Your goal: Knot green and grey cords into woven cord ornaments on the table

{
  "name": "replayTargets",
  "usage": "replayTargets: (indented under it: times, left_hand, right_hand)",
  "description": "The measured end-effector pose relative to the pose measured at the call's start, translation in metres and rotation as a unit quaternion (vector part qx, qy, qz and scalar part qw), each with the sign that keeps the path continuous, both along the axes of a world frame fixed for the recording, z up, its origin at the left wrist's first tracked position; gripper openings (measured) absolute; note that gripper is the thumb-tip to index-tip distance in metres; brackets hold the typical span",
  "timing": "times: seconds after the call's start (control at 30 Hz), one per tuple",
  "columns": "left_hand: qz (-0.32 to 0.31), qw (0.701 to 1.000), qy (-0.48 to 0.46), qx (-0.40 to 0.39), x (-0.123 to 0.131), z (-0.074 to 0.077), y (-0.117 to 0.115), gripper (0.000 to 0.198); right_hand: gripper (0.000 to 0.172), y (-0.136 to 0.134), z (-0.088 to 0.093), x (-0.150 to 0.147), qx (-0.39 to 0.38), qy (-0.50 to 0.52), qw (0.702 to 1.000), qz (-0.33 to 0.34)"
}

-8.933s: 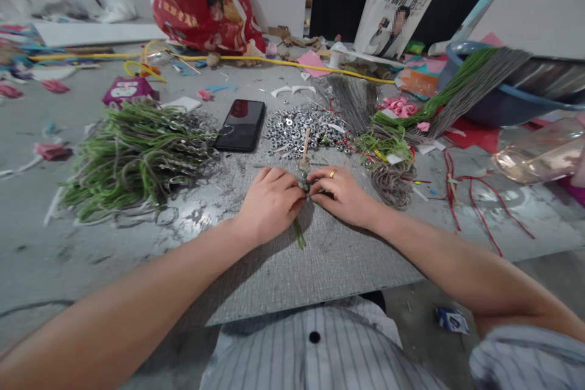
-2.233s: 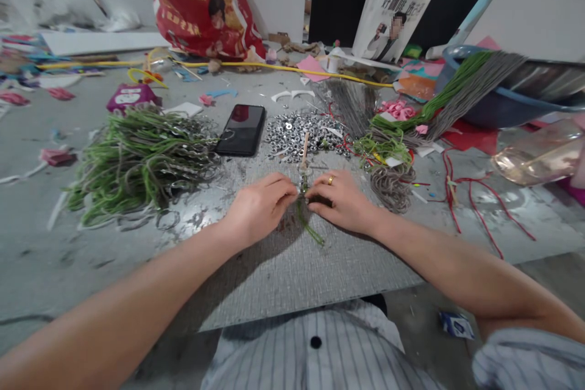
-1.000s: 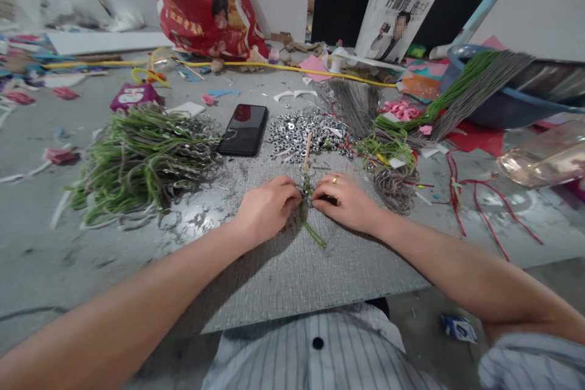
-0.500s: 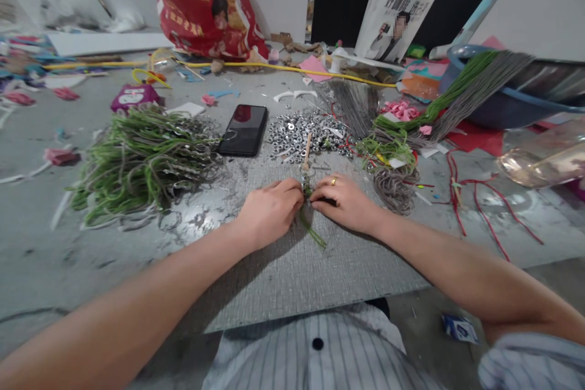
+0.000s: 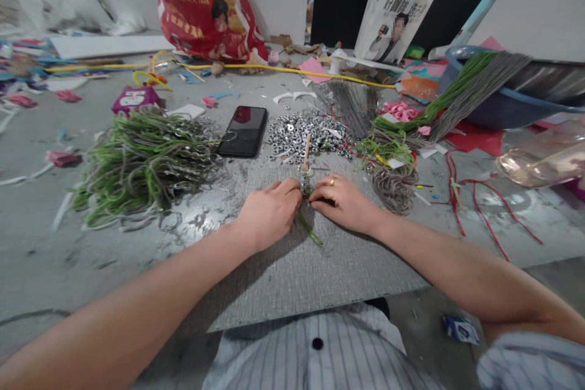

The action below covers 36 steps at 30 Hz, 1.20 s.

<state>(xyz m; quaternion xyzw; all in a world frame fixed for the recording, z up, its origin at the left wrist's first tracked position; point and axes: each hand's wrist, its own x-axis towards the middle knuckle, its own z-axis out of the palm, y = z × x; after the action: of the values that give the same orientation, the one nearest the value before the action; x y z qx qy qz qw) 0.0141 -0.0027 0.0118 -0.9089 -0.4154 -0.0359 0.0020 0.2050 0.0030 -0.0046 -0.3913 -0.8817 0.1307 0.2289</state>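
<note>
Fingers closed, my left hand (image 5: 273, 212) grips a green cord (image 5: 311, 233) near the front of the table. The cord's loose end trails toward me beneath that hand. My right hand (image 5: 340, 200), with a ring on one finger, pinches at the same small knotted part from the other side; its fingertips hide much of it. Just beyond the fingers, a metal ring with a clasp (image 5: 305, 172) is held at a small wooden stick (image 5: 307, 149) that points away from me. A pile of small silvery metal clasps (image 5: 297, 131) lies behind it.
Finished-looking green and grey cords (image 5: 141, 164) are heaped at left, beside a black phone (image 5: 243, 131). Grey coiled cord (image 5: 393, 186) lies right of my hand, and red cords (image 5: 475, 195) further right. A blue basin (image 5: 498, 100) and a clear bottle (image 5: 534, 158) stand at right.
Both hands stay at the knot and have shifted very slightly to the left. The cord's loose end has moved a little with them.
</note>
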Motion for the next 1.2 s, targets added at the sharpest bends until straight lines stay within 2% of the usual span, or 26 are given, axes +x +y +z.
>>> replayTargets:
  times: [0.27,0.67,0.97,1.2]
  left_hand:
    - [-0.012,0.999,-0.003,0.042,0.0009,-0.0052,-0.0002,0.020]
    - [0.049,0.992,-0.085,-0.081,0.0025,-0.0075,0.0056,0.022]
    - [0.009,0.987,-0.149,-0.062,0.0005,-0.0062,0.0019,0.015]
    - [0.023,0.994,-0.092,-0.047,0.0027,-0.0071,0.0009,0.017]
  right_hand:
    - [0.009,0.0001,-0.0007,-0.0007,0.006,-0.005,1.000,0.004]
    - [0.011,0.0011,-0.0038,-0.0019,0.009,0.011,1.000,-0.004]
    - [0.008,0.0020,-0.0042,-0.0016,0.013,0.058,0.998,0.011]
    - [0.009,0.0007,-0.0032,0.0001,0.007,0.068,0.998,0.017]
